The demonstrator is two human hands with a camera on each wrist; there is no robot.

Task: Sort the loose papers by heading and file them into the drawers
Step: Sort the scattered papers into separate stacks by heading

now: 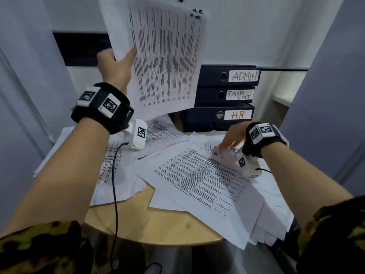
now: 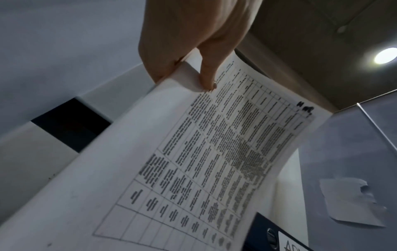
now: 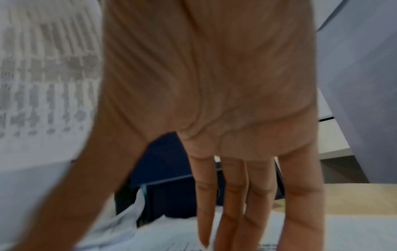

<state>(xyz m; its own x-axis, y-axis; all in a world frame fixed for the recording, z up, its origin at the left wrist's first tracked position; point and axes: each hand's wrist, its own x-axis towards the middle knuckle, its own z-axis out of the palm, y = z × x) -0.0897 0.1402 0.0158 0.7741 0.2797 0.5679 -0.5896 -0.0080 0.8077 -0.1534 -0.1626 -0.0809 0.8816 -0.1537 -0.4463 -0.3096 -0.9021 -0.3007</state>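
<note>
While the left hand (image 1: pixel 116 64) pinches a floppy raised sheet (image 1: pixel 164 56), the flat, straight-fingered right hand (image 1: pixel 231 141) may scatter the pile (image 1: pixel 197 175).

round wooden table (image 1: pixel 173 224) at lower centre, pale top. black cable (image 1: pixel 114 194) runs down lower left across it. grey wall panels (image 1: pixel 25 80) at left and right edges. ceiling light (image 2: pixel 385 55) lit, upper right of left wrist view. torn paper scrap (image 2: pixel 352 202) stuck on grey panel, lower right.
</note>
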